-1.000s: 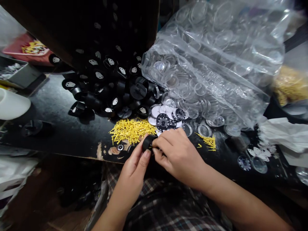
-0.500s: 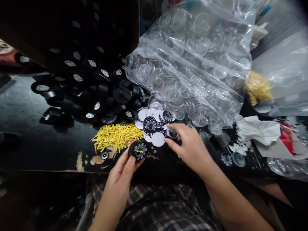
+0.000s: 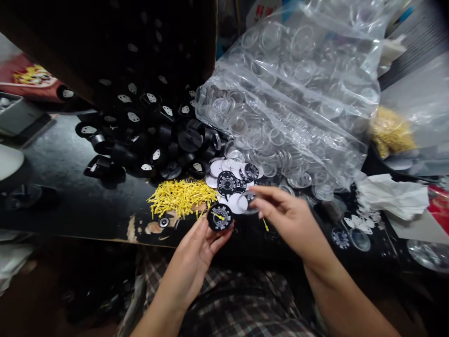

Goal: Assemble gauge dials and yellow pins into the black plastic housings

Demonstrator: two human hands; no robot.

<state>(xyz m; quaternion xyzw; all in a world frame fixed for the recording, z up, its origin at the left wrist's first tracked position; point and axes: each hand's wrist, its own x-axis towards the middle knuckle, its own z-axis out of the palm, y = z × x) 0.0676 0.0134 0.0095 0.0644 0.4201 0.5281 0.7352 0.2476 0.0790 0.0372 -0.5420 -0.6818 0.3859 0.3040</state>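
My left hand (image 3: 197, 255) is closed round the rim of a small black dial gauge (image 3: 220, 218), its face turned up, with white markings and a yellow pointer on it. Between the thumb and fingers of my right hand (image 3: 286, 217) is a clear round cover (image 3: 246, 204), just right of the gauge and apart from it. Beneath the cover lies a loose pile of dial discs (image 3: 227, 183), some black-faced, others white side up. Left of these is a heap of yellow pointers (image 3: 180, 196); a single yellow pointer (image 3: 266, 225) lies below my right hand.
Many black cases (image 3: 140, 140) with white tabs spill across the bench (image 3: 59, 164) at the left. Behind the discs, a plastic bag (image 3: 298, 93) spills clear covers. To the right are crumpled white paper (image 3: 393, 194), another dial disc (image 3: 340, 238) and bagged yellow pointers (image 3: 393, 131).
My right hand has lifted the clear cover a little off the disc pile. My left hand has turned the gauge to face up and brought it closer. The whole view has shifted left.
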